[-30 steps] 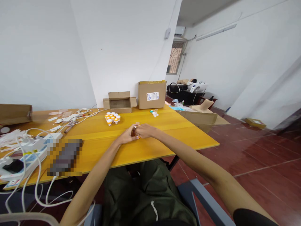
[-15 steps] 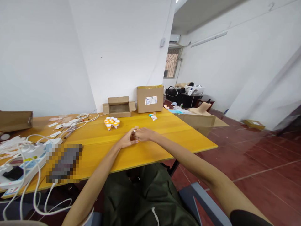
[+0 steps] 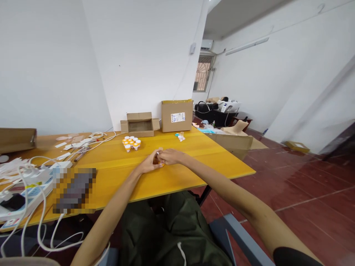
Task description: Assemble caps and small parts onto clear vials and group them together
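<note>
My left hand [image 3: 148, 164] curves round a small amber, see-through container [image 3: 156, 160] just above or on the yellow table [image 3: 177, 181]. My right hand [image 3: 169, 156] is closed, its fingers pressed against the container's right side and top. Both hands hide most of the container, so its full shape does not show. Beyond them, to the left, stands a cluster of small pots with white and orange tops [image 3: 131, 142]. Some small white and teal pieces [image 3: 181, 137] lie farther off, a little to the right.
An open cardboard box [image 3: 140, 125] and a taller closed carton [image 3: 166, 114] stand at the table's back. On the left are a pixelated dark flat object [image 3: 77, 188], a white power strip [image 3: 36, 199] and tangled cables. A grey chair armrest [image 3: 224, 232] is near my right side.
Both hands stay together round the amber container, with only slight finger movement on the right. The view has shifted very slightly; the other objects stay put.
</note>
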### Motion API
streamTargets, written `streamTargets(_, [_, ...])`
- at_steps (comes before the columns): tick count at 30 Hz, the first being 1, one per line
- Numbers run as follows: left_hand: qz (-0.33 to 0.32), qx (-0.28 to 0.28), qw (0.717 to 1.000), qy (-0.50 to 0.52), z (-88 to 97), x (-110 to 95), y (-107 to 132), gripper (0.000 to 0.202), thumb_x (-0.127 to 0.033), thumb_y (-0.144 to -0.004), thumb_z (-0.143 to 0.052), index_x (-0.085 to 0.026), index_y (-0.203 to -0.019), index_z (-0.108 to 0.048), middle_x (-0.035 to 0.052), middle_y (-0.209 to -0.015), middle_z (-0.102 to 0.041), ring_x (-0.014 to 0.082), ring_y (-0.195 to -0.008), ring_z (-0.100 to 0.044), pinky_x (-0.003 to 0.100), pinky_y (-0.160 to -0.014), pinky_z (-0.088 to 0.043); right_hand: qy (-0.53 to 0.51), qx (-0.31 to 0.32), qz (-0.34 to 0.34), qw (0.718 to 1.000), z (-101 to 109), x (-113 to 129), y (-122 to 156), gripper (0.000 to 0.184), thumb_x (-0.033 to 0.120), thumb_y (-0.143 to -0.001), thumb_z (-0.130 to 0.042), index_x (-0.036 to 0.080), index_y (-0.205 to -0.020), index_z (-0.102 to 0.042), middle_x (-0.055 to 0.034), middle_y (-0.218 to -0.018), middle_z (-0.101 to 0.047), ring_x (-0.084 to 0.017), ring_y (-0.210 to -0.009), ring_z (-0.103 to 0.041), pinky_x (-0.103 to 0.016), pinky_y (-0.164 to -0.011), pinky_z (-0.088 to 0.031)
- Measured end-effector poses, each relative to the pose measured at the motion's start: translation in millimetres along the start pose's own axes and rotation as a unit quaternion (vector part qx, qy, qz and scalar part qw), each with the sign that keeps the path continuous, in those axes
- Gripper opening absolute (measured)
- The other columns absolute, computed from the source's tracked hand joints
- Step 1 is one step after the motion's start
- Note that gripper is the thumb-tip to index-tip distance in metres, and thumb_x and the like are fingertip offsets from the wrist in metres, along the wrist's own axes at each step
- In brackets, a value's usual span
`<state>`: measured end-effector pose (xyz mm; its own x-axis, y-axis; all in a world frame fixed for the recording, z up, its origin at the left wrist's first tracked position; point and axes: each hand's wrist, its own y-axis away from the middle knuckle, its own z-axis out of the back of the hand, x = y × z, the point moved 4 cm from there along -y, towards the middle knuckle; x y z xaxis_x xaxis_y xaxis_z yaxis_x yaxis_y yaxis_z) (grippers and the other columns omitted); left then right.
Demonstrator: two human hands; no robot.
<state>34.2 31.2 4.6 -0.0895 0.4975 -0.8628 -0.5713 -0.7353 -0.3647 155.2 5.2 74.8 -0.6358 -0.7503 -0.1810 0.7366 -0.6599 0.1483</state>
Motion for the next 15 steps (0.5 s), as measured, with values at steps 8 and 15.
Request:
streamTargets(8, [0.004, 0.001, 1.000, -0.023, 1.3, 5.2, 0.3, 0.078, -0.036, -0.074, -0.078, -0.022, -0.142, -0.041, 0.0134, -0.138, -0.055, 0.0258, -0.118, -0.060, 0.041, -0.103, -0.047, 0.017, -0.003, 0.012, 1.000, -2.0, 3.3, -2.3, 0.024, 0.020, -0.095, -0.046, 0.017, -0.107, -0.066, -0.0136, -0.117, -0.067, -0.023, -0.100, -0.066, -0.029, -0.074, -0.046])
streamTargets(15, [0.004, 0.004, 0.999, -0.037, 2.2, 8.3, 0.9, 0.082, -0.036, -0.075, -0.077, -0.022, -0.145, -0.037, 0.0087, -0.118, -0.064, 0.0221, -0.103, -0.064, 0.040, -0.097, -0.049, 0.028, 0.004, 0.010, 1.000, -7.3, 1.8, -5.3, 0.026, 0.020, -0.095, -0.045, 0.016, -0.108, -0.067, -0.0152, -0.117, -0.068, -0.024, -0.100, -0.068, -0.030, -0.074, -0.049])
